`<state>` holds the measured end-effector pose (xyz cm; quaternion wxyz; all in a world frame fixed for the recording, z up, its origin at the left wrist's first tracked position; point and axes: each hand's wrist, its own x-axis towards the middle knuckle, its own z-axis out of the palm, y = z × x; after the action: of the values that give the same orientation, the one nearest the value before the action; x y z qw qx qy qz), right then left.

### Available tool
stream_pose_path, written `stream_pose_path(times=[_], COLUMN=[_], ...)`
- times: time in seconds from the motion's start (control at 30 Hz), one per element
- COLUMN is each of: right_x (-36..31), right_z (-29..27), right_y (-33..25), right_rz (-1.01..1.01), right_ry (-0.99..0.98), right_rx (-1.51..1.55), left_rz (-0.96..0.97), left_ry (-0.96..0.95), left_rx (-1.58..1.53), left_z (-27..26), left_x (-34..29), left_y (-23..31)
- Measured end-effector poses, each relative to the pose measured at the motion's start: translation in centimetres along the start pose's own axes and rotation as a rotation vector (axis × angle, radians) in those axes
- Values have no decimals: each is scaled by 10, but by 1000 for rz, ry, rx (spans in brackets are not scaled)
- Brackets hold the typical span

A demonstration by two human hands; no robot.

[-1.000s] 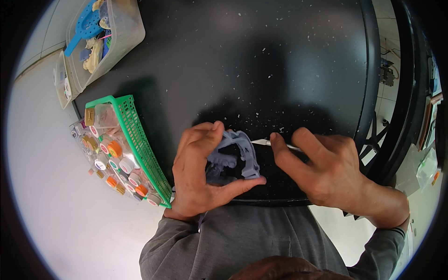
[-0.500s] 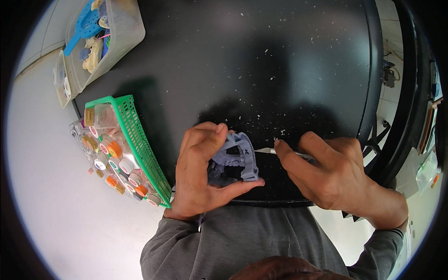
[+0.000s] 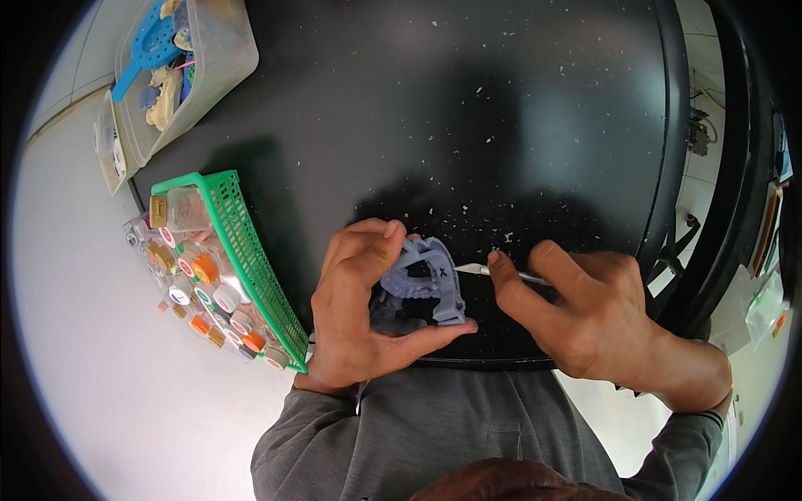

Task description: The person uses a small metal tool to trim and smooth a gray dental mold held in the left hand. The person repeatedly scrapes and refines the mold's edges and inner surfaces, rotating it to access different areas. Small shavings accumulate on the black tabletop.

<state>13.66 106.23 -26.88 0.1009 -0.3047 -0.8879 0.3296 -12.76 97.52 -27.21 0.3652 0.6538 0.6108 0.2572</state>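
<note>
My left hand (image 3: pixel 344 307) is closed around a grey-blue dental model (image 3: pixel 451 294), an arch with a row of teeth and a dark mark on its base. The fingers curl over its far left side, and the thumb supports its near edge. From the right, my right hand (image 3: pixel 589 313) grips a slim, pale metal knife (image 3: pixel 474 269) like a scalpel. Its narrow tip points left and meets or nearly meets the model's right edge; exact contact cannot be made out. The fingers cover part of the handle.
Small white shavings lie scattered over the black table (image 3: pixel 368 92). At left stands a green mesh basket (image 3: pixel 255 259) packed with small capped bottles (image 3: pixel 205 269). A clear plastic box (image 3: pixel 219 75) at far left holds a blue perforated impression tray (image 3: pixel 155 42) and pale casts.
My right hand and the knife have shifted slightly left, with the fingers bent a little differently. The dental model has moved a touch to the right in my left hand.
</note>
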Motion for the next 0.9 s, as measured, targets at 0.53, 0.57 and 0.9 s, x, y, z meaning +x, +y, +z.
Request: stream_pose_path(times=[0.53,0.57,0.9], right_x=[8,8,8], right_z=[8,9,12], right_y=[-10,-10,-10], right_rz=[-23,-25,-37], right_ry=[74,78,89], right_rx=[-84,-89,-128], left_rz=[-11,-13,-30], left_ry=[22,24,75], left_rx=[-36,-37,-45], left_z=[-5,-5,-3], left_x=[-6,-7,-3], left_y=[-5,-6,-3])
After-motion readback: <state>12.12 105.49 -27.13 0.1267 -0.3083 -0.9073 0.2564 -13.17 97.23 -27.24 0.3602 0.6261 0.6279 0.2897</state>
